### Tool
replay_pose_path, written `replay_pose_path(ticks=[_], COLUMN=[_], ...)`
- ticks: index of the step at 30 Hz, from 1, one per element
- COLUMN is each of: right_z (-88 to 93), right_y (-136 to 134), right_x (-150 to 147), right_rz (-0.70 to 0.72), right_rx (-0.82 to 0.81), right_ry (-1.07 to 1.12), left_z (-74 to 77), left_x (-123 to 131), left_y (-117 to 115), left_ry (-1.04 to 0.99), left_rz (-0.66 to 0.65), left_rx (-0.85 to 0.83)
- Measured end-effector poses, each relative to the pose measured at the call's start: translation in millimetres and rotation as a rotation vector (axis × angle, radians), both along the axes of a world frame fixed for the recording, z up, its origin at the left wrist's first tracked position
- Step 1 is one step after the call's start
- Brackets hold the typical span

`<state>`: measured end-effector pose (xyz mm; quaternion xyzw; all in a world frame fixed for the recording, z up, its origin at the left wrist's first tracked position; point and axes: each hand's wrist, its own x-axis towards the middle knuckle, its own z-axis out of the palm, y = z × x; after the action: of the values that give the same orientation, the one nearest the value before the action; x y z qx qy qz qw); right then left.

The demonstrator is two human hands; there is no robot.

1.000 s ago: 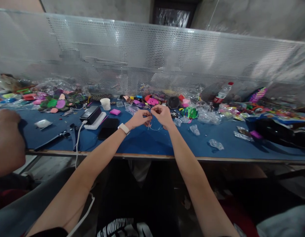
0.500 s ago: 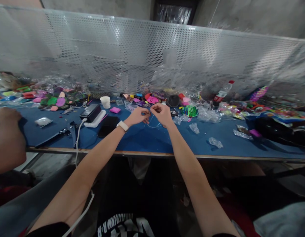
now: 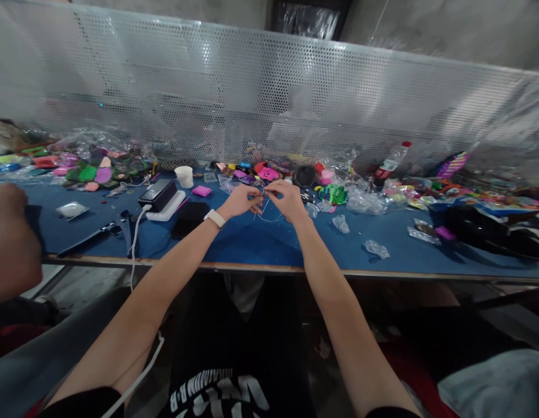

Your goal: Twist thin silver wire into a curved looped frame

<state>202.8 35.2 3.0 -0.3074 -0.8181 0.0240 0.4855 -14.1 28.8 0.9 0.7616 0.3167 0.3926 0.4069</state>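
Both my hands meet over the middle of the blue table (image 3: 261,244). My left hand (image 3: 241,200), with a white watch at the wrist, is closed in a pinch. My right hand (image 3: 286,199) is pinched too. Between them runs a thin clear cord (image 3: 269,217) that loops down onto the table just below the fingers. What the fingertips hold besides the cord is too small to make out.
A black phone (image 3: 189,217) and a charger block (image 3: 160,197) with a white cable lie left of my hands, with a white cup (image 3: 184,176) behind. Colourful small parts and clear bags litter the back edge. A bottle (image 3: 389,162) stands right. Another person's arm (image 3: 10,238) is at far left.
My hands have stayed together at the same spot, working the cord with small finger motions. The view has shifted slightly.
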Motion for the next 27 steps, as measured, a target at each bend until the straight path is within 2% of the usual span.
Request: replay_pose_path(ticks=[8,16,21,27], right_z=[-0.3,0.1,4.6,5.3], right_y=[6,3,-4,-8], right_x=[2,0,1,-4], right_rz=[-0.022,0.04,0.05,0.052], right_rx=[-0.002,-0.141,-0.164,-0.248], right_ry=[-0.101,0.0,0.001,0.076], left_z=[0.5,2.9,0.9,-0.6], left_x=[1,1,0,-2], left_y=[0,-4,-2,2], left_ry=[0.042,0.102,0.102,0.067], left_rz=[0.05,0.08,0.064,0.038], left_rx=[0.066,0.119,0.131,0.062])
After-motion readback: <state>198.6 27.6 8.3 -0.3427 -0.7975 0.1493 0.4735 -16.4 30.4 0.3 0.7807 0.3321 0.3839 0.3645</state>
